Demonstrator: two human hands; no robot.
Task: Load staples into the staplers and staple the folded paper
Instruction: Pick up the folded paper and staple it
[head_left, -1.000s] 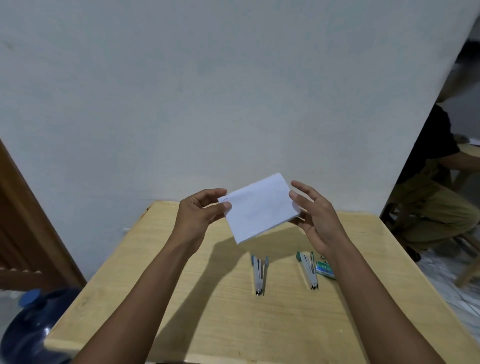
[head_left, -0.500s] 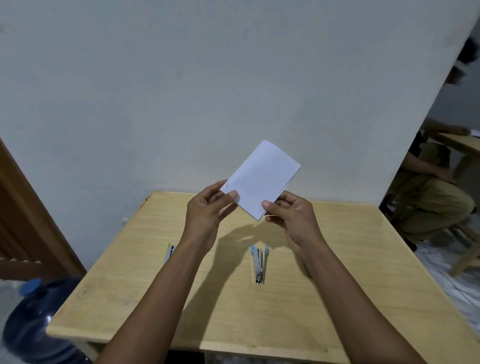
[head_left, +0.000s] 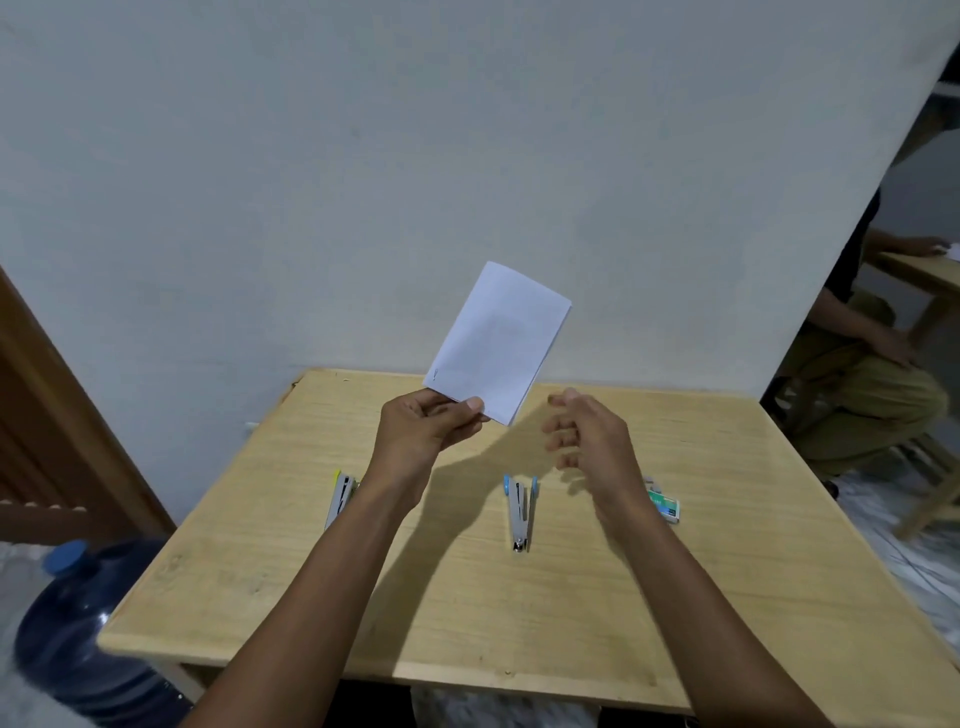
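The left hand (head_left: 423, 434) holds the folded paper (head_left: 497, 343) up above the far half of the wooden surface (head_left: 727, 597), with its fingers (head_left: 472, 404) and thumb pinching the sheet at its lower left corner. The paper stands nearly upright and leans to the right, its top edge showing against the pale wall (head_left: 363, 182) behind the surface; a small mark that may be a staple sits near the pinched corner, though it is too small to tell for sure. The right hand (head_left: 589, 434) hangs in the air just right of the paper's lower edge and does not touch it; its fingers (head_left: 563, 431) are loosely curled and slightly apart, holding nothing. The blue-tipped stapler (head_left: 520, 512) lies flat on the surface below the gap between the two hands, lengthwise toward the person. A yellow-tipped stapler (head_left: 340, 496) lies to the left of the blue-tipped one, partly hidden by the left forearm. To the right of the blue-tipped stapler, a small green and white staple box (head_left: 665, 506) rests on the surface, partly behind the right wrist. A dark blue water jug (head_left: 78, 639) stands on the floor beside the near left corner of the surface. A seated person (head_left: 862, 374) is visible beyond the far right corner.
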